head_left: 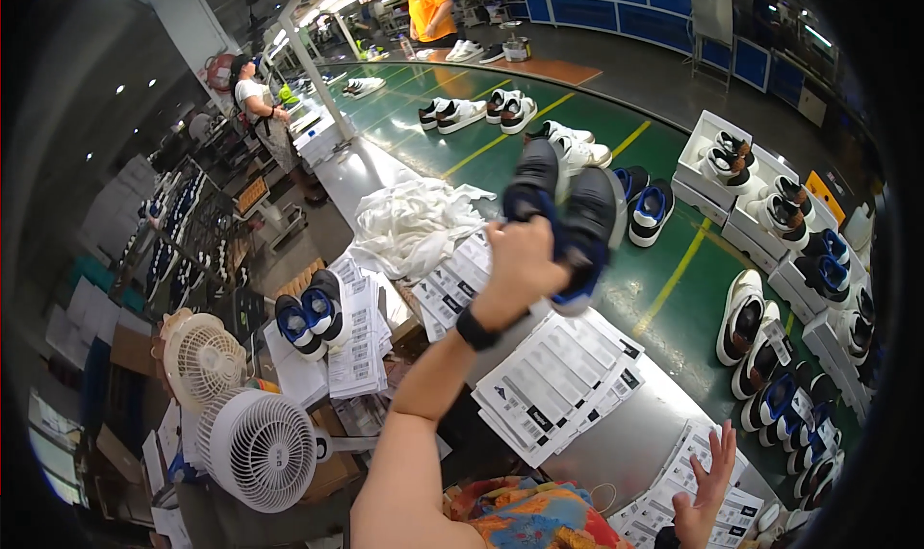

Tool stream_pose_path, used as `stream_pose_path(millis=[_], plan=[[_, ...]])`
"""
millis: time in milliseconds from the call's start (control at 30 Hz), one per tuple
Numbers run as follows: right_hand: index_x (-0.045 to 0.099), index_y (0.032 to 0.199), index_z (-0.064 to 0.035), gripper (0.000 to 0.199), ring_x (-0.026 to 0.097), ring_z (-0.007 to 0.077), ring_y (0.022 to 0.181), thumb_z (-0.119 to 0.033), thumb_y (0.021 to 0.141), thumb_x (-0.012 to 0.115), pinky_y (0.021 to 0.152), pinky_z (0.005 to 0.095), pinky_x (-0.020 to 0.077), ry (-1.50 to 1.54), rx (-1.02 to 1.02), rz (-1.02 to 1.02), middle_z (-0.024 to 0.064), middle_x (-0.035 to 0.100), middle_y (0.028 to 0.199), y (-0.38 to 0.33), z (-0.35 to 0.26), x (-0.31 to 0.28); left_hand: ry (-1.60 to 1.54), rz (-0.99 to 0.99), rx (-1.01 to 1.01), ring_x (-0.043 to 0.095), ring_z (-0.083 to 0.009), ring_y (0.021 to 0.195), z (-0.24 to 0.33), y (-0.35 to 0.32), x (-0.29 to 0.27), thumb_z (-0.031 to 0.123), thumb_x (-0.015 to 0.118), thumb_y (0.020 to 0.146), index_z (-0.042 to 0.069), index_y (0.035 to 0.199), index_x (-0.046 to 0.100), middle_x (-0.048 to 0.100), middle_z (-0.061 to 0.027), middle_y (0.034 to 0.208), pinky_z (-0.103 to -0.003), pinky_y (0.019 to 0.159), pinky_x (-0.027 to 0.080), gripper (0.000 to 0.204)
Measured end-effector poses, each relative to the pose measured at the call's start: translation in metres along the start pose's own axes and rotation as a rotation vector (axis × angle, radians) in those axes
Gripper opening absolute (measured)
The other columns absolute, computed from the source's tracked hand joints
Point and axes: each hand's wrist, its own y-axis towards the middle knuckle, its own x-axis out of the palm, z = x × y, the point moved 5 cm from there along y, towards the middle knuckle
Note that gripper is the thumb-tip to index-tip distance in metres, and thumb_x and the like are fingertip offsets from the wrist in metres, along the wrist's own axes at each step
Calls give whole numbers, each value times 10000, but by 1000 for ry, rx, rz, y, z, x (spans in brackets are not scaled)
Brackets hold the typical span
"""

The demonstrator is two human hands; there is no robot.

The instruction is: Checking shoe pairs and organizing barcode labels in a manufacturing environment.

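Observation:
My left hand [523, 268], with a black band at its wrist, is closed on a pair of dark sneakers [589, 212] with blue linings. It lifts them over the near edge of the green conveyor [669, 284], and they are slightly blurred. At the lower right my right hand [707, 491] has its fingers spread and nothing in it. Beneath and beside that hand lie printed label sheets [688, 462]. A thicker stack of label sheets [549, 385] rests on the metal table below the held sneakers.
White cloths [409, 224] are heaped on the left. Another dark-blue pair [310, 313] sits near two fans [255, 448]. White sneakers [462, 114] stand along the belt; open shoeboxes [707, 185] and several more shoes [770, 400] line the right. Two people [430, 10] stand farther off.

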Motion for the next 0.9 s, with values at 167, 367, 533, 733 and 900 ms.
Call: stream_pose_path(millis=[167, 367, 533, 733, 900], plan=[[-38, 1523, -75, 1153, 140, 323, 1442, -691, 780, 592, 1142, 458, 179, 312, 124, 25, 163, 95, 1570, -29, 23, 39, -209, -213, 586, 599, -334, 748, 190, -160, 47, 284, 694, 662, -18, 806, 576, 571, -176, 757, -665, 1033, 214, 354], [319, 1440, 10, 639, 246, 333, 1409, -119, 875, 590, 1144, 388, 182, -86, 452, 110, 210, 271, 1507, -67, 65, 10, -498, -782, 841, 637, -300, 618, 191, -199, 73, 261, 637, 836, 71, 780, 615, 614, -134, 667, -410, 733, 479, 199], [570, 1234, -31, 550, 487, 381, 1220, -123, 731, 771, 1001, 430, 411, -630, 252, 51, 197, 490, 1345, -43, 47, -18, -662, -627, 433, 618, -300, 804, 177, -157, 82, 73, 801, 665, 21, 963, 610, 622, -140, 941, -401, 733, 498, 358], [641, 1021, 8, 426, 636, 324, 989, -97, 636, 792, 899, 444, 508, -769, -210, -68, 154, 652, 1047, -31, 60, -24, -816, -478, 915, 570, -331, 771, 203, -159, 127, 61, 769, 613, 5, 956, 599, 579, -139, 1001, -390, 654, 481, 387], [675, 870, -5, 186, 620, 271, 719, -45, 701, 742, 638, 349, 482, -392, 47, -96, 106, 656, 768, 35, 65, -57, -893, -528, 880, 577, -287, 651, 236, -111, 117, 33, 775, 613, -5, 855, 625, 610, -106, 787, -367, 577, 469, 287]])
